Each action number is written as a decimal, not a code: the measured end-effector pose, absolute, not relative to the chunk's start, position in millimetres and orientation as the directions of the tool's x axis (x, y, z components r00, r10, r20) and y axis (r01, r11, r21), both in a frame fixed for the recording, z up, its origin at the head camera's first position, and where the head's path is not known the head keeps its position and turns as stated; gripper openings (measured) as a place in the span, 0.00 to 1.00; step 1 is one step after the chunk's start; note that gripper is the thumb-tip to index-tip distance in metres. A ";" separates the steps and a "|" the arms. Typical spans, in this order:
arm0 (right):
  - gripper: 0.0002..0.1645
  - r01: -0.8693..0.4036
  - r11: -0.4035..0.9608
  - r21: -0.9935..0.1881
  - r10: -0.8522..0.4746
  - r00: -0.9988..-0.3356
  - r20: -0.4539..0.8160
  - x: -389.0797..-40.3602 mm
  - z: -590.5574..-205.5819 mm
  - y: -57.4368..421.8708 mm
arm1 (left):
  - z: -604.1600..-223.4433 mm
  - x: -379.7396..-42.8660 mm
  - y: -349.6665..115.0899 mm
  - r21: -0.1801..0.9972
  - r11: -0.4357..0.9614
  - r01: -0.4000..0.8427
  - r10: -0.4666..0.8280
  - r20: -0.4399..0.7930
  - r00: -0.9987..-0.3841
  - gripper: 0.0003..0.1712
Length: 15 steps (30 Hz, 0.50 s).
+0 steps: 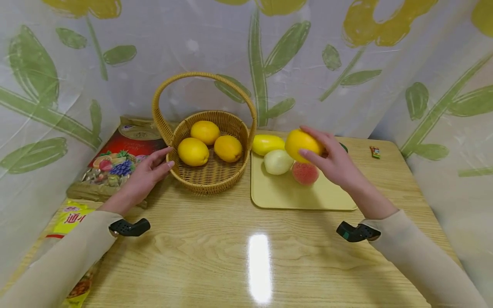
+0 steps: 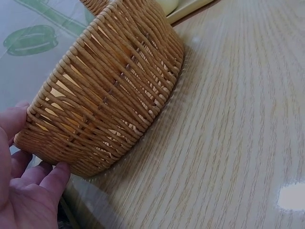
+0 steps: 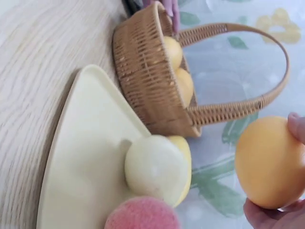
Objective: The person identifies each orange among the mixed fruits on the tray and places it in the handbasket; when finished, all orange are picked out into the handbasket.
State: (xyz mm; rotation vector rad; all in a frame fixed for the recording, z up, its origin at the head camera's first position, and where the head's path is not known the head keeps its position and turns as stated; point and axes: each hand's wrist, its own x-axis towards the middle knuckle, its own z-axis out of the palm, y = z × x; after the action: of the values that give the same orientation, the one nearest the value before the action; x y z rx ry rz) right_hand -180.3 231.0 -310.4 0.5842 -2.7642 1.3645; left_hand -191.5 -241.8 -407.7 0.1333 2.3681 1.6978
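My right hand point(image 1: 339, 164) grips a smooth yellow-orange fruit point(image 1: 303, 145) above the pale yellow tray point(image 1: 327, 199), thumb in front and fingers behind. Beneath it on the tray lie a red fuzzy peach point(image 1: 305, 173), a pale greenish-white round fruit point(image 1: 278, 162) and a long yellow fruit point(image 1: 267, 144). My left hand point(image 1: 148, 173) holds the left side of the wicker basket point(image 1: 209, 188). In the left wrist view, its thumb is at the rim and its fingertips point(image 2: 59, 176) lie against the woven wall. Three yellow lemon-like fruits point(image 1: 193, 152) lie inside the basket.
The basket's tall handle point(image 1: 202, 75) arches over its opening. A red and brown candy bag point(image 1: 119, 158) lies left of the basket, with a yellow packet point(image 1: 71, 220) nearer me. A small wrapped sweet point(image 1: 375, 152) sits at the right. A flowered curtain point(image 1: 192, 42) hangs behind the table.
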 end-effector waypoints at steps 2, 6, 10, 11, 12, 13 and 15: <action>0.33 -0.330 0.544 -0.772 -0.333 -0.929 0.163 -181.0 -307.8 226.5 | -407.5 -191.6 -242.2 0.943 0.328 -0.055 0.205 -0.128 -0.970 0.40; 0.32 -0.373 0.528 -0.763 -0.382 -0.907 0.179 -184.0 -303.6 215.4 | -407.4 -191.5 -242.8 0.945 0.322 -0.053 0.207 -0.125 -0.970 0.40; 0.32 -0.460 0.523 -0.717 -0.461 -0.861 0.216 -188.4 -298.8 201.4 | -406.9 -191.4 -242.3 0.952 0.302 -0.043 0.217 -0.113 -0.970 0.40; 0.32 -0.481 0.527 -0.701 -0.480 -0.849 0.221 -189.7 -297.3 197.4 | -406.8 -191.2 -242.1 0.953 0.300 -0.039 0.222 -0.110 -0.969 0.40; 0.31 -0.501 0.529 -0.685 -0.500 -0.836 0.225 -191.1 -295.4 192.9 | -406.6 -191.1 -241.9 0.954 0.298 -0.038 0.223 -0.108 -0.969 0.40; 0.31 -0.513 0.533 -0.673 -0.515 -0.827 0.223 -192.4 -293.3 188.0 | -406.7 -191.1 -241.7 0.954 0.297 -0.036 0.224 -0.106 -0.969 0.40; 0.31 -0.542 0.536 -0.648 -0.546 -0.807 0.223 -195.8 -289.4 177.9 | -406.8 -190.8 -241.3 0.954 0.298 -0.034 0.226 -0.105 -0.969 0.40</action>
State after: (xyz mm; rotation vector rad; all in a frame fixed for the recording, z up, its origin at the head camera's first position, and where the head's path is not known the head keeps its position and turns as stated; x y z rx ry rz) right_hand -195.8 177.9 -289.4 0.9767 -2.7583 1.1597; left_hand -190.8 -241.3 -406.8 0.1762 2.3452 1.7320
